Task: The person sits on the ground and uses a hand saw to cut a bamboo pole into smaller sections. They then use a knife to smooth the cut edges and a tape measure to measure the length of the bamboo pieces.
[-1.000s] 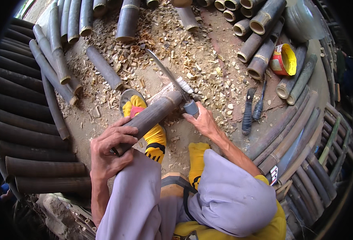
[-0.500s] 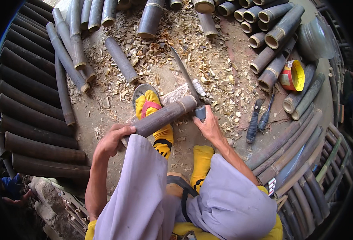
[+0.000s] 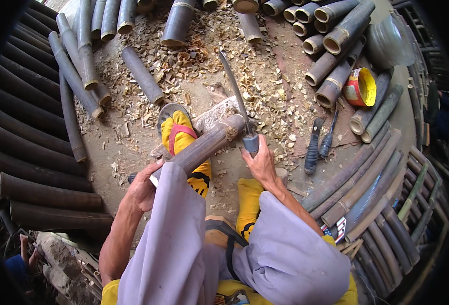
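My left hand (image 3: 144, 189) is closed around the near end of a dark bamboo tube (image 3: 206, 146), which slants away to the right across my knee. Its far end, with a rough, pale ring at the node, rests over or just above a pale, chopped wooden block (image 3: 219, 113); contact cannot be made out. In my right hand (image 3: 261, 163) is the grey handle of a machete (image 3: 236, 91). The long, curved blade points away from me, its lower part close beside the tube's far end. My left fingers are partly hidden by the tube and the grey cloth over my knee.
Wood chips (image 3: 199, 61) cover the ground ahead. Bamboo lengths lie in a row at left (image 3: 46, 188) and in a pile at upper right (image 3: 331, 46). Two dark-handled tools (image 3: 313, 150), a red-yellow container (image 3: 359, 87) and a saw (image 3: 369, 201) lie at right. My yellow-socked feet (image 3: 248, 203) flank the work.
The view has shifted, bringing ground items slightly left and up. Against the ground, the tube's far end and the machete have moved a little right. Both hands keep their holds.
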`<state>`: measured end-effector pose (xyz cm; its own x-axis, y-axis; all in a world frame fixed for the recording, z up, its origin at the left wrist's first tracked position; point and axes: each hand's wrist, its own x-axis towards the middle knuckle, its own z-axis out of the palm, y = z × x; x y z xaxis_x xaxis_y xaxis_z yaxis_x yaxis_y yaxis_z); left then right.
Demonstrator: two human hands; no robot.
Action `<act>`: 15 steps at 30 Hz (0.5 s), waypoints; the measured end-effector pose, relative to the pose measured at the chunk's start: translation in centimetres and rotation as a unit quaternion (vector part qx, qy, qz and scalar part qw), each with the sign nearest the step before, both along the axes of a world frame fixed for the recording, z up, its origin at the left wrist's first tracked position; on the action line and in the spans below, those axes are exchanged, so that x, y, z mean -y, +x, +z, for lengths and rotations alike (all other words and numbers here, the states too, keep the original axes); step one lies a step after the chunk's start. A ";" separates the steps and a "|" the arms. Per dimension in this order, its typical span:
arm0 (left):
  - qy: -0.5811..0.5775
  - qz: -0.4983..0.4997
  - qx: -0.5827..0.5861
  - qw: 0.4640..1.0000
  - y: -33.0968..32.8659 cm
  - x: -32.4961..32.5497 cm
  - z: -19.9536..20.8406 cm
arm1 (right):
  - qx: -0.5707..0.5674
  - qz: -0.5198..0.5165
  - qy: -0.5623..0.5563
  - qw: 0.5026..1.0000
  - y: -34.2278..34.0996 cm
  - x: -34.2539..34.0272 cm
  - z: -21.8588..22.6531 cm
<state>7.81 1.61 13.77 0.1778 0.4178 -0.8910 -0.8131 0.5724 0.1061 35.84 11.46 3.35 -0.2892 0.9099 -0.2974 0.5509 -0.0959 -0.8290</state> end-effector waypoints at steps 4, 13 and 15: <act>-0.006 0.029 0.076 0.997 0.2 0.1 0.5 | -0.025 0.030 0.032 0.999 -0.5 0.5 -0.3; -0.005 -0.038 0.075 0.996 2.3 -3.1 2.4 | -0.019 0.077 0.058 0.995 -1.0 0.2 0.1; 0.011 -0.060 0.084 0.995 2.8 -3.6 2.4 | -0.007 0.088 0.051 0.995 -0.9 -0.3 0.5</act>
<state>10.66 5.26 16.13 0.3738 0.4029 -0.8354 -0.7458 0.6660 -0.0125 34.98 11.77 3.87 -0.4497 0.8704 -0.2006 0.5405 0.0863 -0.8369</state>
